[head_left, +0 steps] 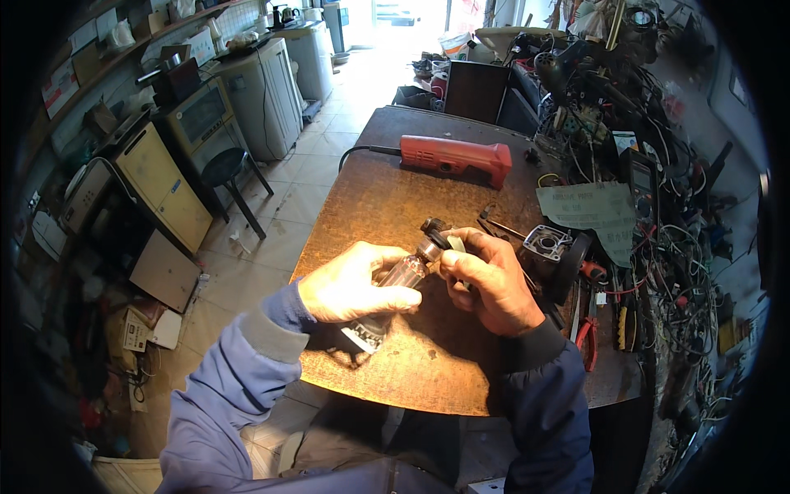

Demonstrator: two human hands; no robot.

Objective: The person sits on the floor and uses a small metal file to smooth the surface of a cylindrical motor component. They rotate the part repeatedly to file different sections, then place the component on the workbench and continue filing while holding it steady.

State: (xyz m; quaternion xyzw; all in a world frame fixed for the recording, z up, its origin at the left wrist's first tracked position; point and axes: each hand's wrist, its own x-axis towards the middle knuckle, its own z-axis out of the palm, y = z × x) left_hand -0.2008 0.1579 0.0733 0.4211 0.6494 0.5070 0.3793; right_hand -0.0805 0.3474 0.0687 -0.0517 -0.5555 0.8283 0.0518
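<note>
Holding motor armature (401, 276) in left hand (350, 284), curled round its body, over surface (461, 383), nearer left edge than right. Pinching pale strip (456, 244) beside armature's upper end with right hand (494, 284), nearly closed. Noting red tool housing (453, 156) near far edge, greenish sheet (588, 216) towards right edge.

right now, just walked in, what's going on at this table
A person holds a motor rotor in the left hand. The right hand pinches a pale strip by the rotor's upper end; whether the strip touches it is hard to tell. On the wooden table, a red power-tool body lies beyond the hands, and red-handled pliers lie to the right.
</note>
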